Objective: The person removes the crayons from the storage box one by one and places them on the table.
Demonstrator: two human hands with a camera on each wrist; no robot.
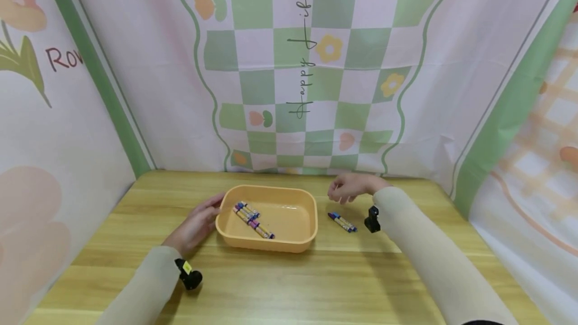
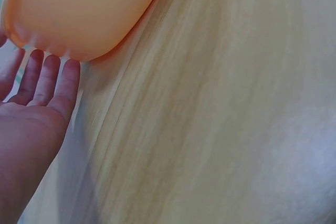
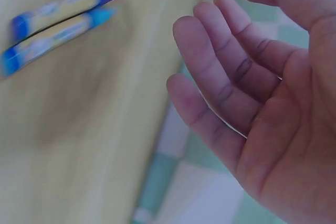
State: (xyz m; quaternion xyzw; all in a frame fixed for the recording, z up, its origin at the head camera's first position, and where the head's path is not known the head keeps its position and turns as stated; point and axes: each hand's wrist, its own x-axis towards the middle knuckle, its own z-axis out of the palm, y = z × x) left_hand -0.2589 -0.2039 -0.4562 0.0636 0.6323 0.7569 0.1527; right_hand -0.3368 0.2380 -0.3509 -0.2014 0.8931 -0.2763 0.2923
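An orange plastic basin (image 1: 291, 220) stands on the table, with several crayons (image 1: 262, 230) lying at the left of its floor. My left hand (image 1: 197, 224) rests its fingertips against the basin's left side; in the left wrist view the fingers (image 2: 64, 85) are nearly straight. To the right of the basin, two crayons (image 1: 341, 222) lie side by side on the wood. One has a purple tip and the other a light blue tip, as the right wrist view shows. Above and behind that pair my right hand (image 1: 351, 188) hovers, its fingers (image 3: 202, 59) loosely bent around nothing.
The wood-grain table (image 1: 280, 285) ends at the back against a checkered cloth (image 1: 293, 94) with printed lettering. More printed cloth (image 1: 45, 164) hangs along the left and right sides. A small black camera (image 1: 372, 219) sits on the right wrist, another black camera (image 1: 190, 278) on the left.
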